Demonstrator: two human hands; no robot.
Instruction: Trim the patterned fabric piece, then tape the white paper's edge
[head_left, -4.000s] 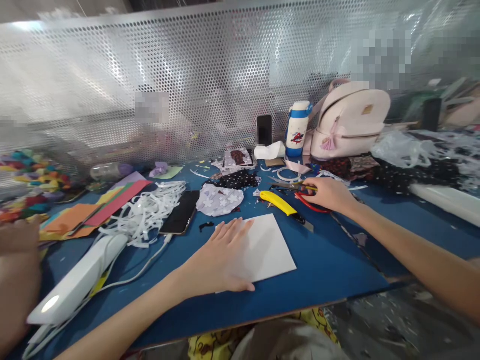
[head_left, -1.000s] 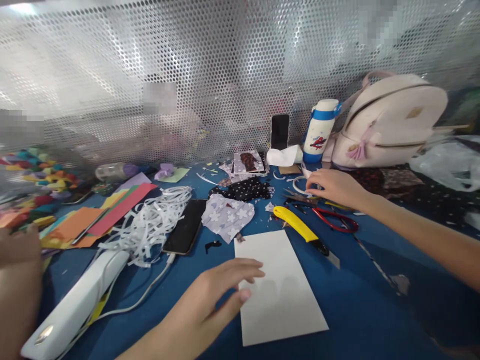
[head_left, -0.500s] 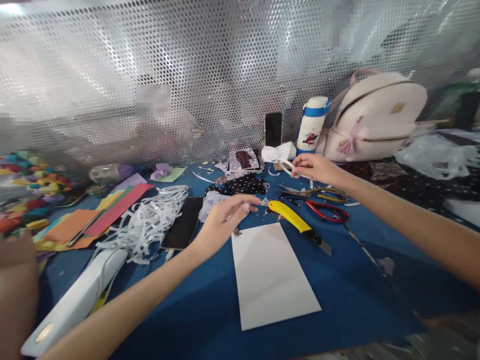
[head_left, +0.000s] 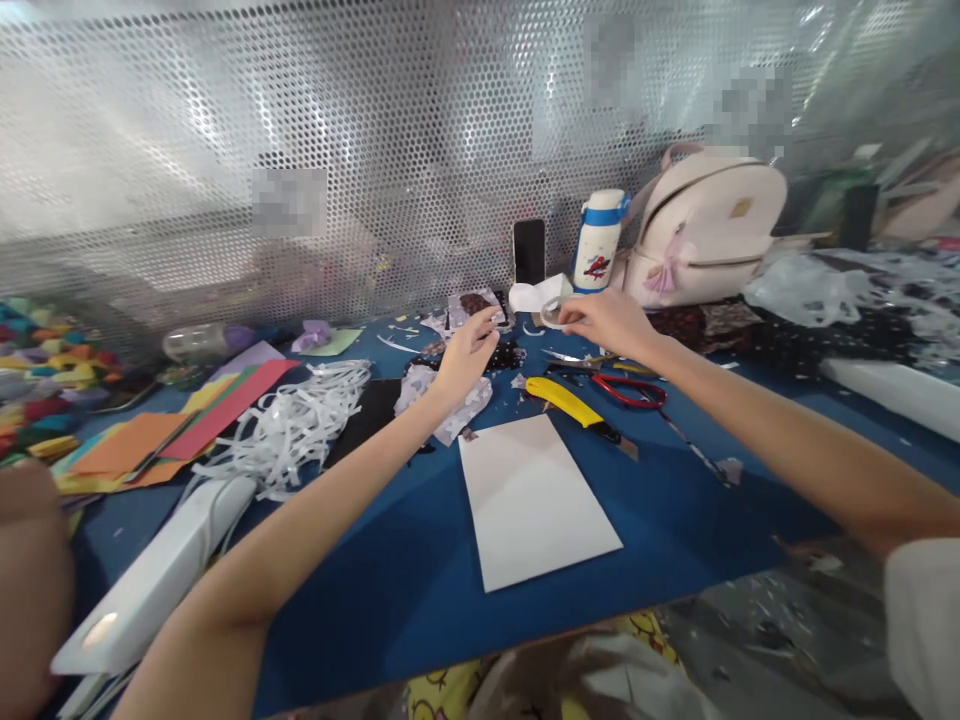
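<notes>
Blue table [head_left: 390, 590] cluttered, mesh screen [head_left: 375, 150] behind. In right hand [head_left: 604, 322], tape roll [head_left: 553, 314] pinched above table's far side. Left hand [head_left: 465, 355] loose, empty, just beside. Judged best: tape roll steadied by 2 hands while end sought.

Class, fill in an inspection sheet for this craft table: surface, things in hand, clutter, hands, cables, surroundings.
Surface: blue table, with a white sheet lying flat near its front.
Things in hand: white ring, pinched and held above the table.
Clutter: yellow knife, red scissors, paper strips, coloured paper, cloth scraps.
Hands: right hand shut on the ring; left hand open, raised near it, not touching.
Cables: nothing seen.
Surroundings: perforated metal screen; phone, bottle and backpack along the back; another person's hand at the left edge.
</notes>
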